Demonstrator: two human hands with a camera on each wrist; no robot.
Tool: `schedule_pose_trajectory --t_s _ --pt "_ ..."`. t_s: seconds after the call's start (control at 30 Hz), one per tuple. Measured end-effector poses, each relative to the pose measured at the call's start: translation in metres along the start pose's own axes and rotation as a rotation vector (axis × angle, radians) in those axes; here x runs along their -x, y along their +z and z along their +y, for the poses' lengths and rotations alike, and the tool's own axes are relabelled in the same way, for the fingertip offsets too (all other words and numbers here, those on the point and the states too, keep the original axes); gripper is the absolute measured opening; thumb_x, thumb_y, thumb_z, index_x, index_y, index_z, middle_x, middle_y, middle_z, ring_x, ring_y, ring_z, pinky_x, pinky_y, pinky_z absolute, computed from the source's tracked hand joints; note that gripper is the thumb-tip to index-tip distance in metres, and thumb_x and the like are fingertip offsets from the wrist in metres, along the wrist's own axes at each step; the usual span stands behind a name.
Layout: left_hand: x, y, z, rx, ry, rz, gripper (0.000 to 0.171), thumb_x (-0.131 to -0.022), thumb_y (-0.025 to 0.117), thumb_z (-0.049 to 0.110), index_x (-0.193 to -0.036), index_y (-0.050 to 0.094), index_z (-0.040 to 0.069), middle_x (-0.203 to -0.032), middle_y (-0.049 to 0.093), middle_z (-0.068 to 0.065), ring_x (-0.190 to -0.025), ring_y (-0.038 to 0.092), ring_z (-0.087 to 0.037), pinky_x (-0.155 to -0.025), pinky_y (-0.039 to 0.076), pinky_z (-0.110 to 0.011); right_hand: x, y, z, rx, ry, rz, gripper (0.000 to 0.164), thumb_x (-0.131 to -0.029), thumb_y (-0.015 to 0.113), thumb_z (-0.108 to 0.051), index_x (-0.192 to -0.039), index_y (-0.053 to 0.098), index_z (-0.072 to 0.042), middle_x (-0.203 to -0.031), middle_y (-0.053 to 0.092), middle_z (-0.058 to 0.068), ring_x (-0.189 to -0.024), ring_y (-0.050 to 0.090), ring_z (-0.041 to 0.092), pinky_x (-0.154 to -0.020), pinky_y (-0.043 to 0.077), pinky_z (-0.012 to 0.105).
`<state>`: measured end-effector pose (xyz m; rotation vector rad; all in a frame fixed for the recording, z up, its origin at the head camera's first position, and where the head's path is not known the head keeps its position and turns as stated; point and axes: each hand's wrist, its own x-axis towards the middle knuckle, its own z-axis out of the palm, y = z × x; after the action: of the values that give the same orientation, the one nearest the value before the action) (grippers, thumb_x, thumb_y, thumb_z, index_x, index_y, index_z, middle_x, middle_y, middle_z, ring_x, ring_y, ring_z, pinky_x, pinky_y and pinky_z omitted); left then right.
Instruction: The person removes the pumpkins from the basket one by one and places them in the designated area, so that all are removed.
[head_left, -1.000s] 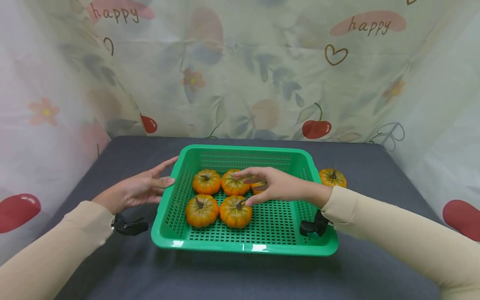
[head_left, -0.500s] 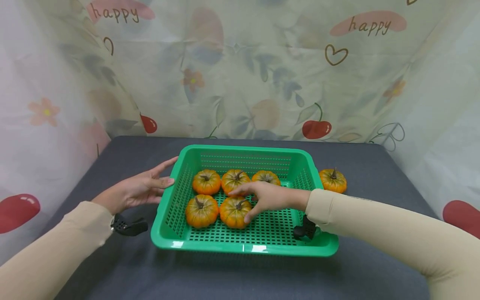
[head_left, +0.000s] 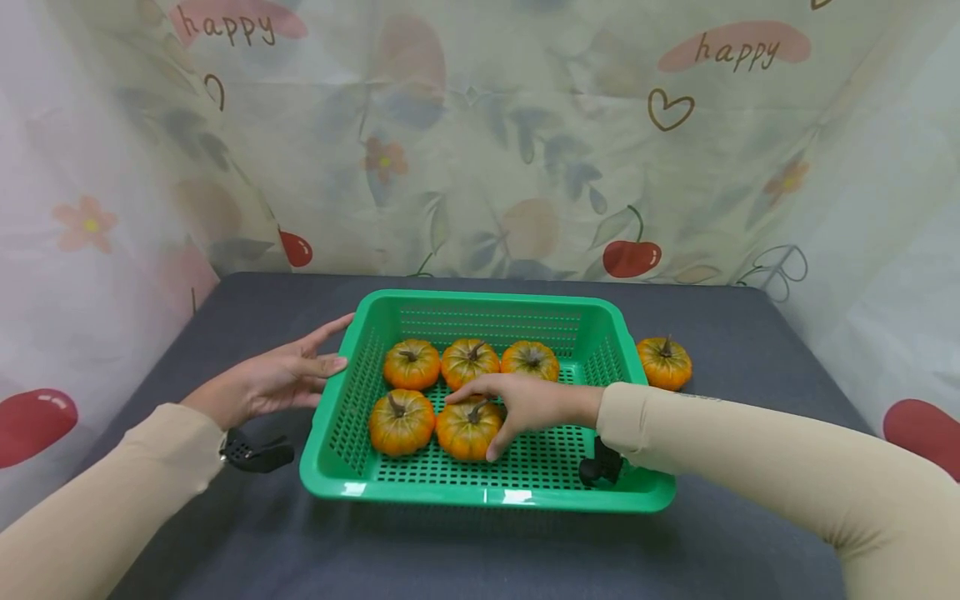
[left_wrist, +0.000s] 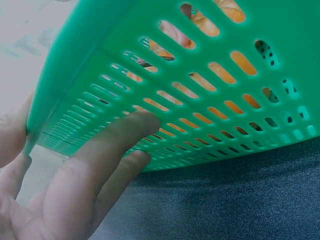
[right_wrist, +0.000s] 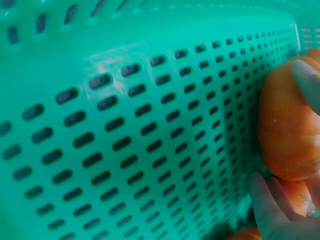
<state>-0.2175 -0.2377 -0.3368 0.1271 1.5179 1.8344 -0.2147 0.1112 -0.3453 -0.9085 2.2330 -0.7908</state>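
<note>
Between thumb and fingers of the right hand [head_left: 528, 403]: gripped pumpkin [head_left: 462, 439]. Sits in the near row inside the green basket [head_left: 408, 492], nearer this hand; is met on the far side by curled fingers, on the near right by the thumb (firmness of hold impossible to tell). Looks squat, without marked long axis, stem upward. Just left of these fingertips, a second near-row pumpkin [head_left: 402, 425]; beyond them, a far row of three pumpkins [head_left: 471, 362]; to their right, outside, an outer pumpkin [head_left: 665, 365]. Well left, against the rim, outstretched fingers of the left hand [head_left: 273, 377].
</note>
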Motion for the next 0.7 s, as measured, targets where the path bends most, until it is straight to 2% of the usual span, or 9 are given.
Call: schedule_pose_trajectory --t_s 0.4,0.7 --pt "0.0006 -0.0001 -0.0001 -0.006 0.003 0.004 0.083 -0.101 0.049 0.010 -0.154 -0.007 0.042 -0.159 0.006 -0.025 -0.105 0.067 -0.023 -0.089 0.057 -0.043 -0.0029 0.0026 0.0001 0.003 0.016 -0.006 0.080 -0.072 0.087 -0.016 -0.142 0.050 -0.027 -0.148 0.043 -0.006 -0.125 0.047 0.022 -0.100 0.048 0.039" --pt "0.0009 0.0014 0.0003 0.000 -0.001 0.009 0.083 -0.102 0.049 0.009 -0.154 -0.007 0.042 -0.159 0.008 -0.024 -0.105 0.067 -0.023 -0.088 0.058 -0.043 0.0011 -0.0051 -0.0082 0.085 0.015 0.020 0.082 -0.070 0.088 -0.020 -0.142 0.050 -0.023 -0.146 0.047 -0.003 -0.131 0.046 0.019 -0.104 0.046 0.039"
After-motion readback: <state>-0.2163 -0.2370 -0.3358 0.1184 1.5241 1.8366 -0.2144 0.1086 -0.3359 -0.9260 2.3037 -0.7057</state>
